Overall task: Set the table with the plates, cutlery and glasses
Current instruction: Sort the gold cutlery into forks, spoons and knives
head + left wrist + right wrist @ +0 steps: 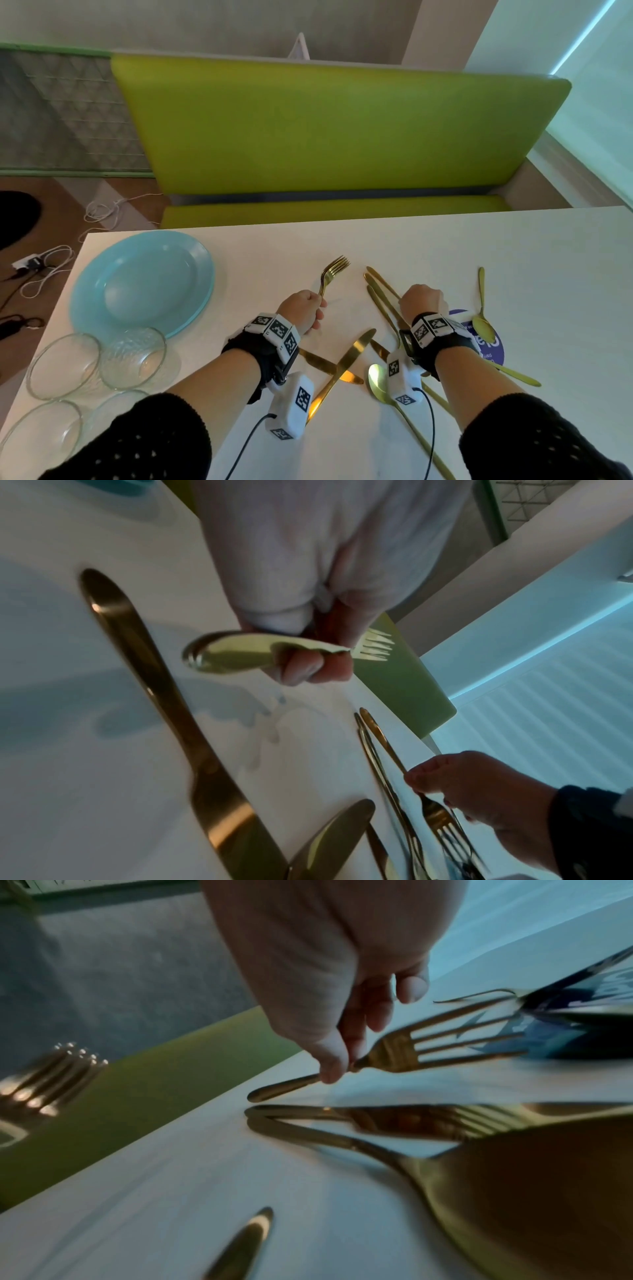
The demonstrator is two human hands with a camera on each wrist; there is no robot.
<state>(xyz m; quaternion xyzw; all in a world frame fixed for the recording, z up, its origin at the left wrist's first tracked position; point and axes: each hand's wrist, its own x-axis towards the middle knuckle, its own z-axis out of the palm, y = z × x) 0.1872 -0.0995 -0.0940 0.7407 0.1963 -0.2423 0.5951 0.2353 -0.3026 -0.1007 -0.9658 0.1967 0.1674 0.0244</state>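
My left hand [313,313] grips the handle of a gold fork [334,270], whose tines point up and away above the white table [445,246]. In the left wrist view its fingers [308,669] curl round that fork [240,656]. My right hand [421,301] reaches down into a loose pile of gold cutlery. In the right wrist view its thumb and fingertips [330,1069] pinch the neck of a second fork [404,1053], handle end near the tabletop. A light blue plate [142,284] lies at the left. Three clear glasses [132,356] stand near the front left corner.
Two gold knives [346,359] cross between my wrists, and a large spoon [376,380] lies by the right wrist. Another spoon [481,325] rests on a round blue sticker [495,349]. A green bench [335,137] runs behind the table; cables [44,263] lie on the floor left.
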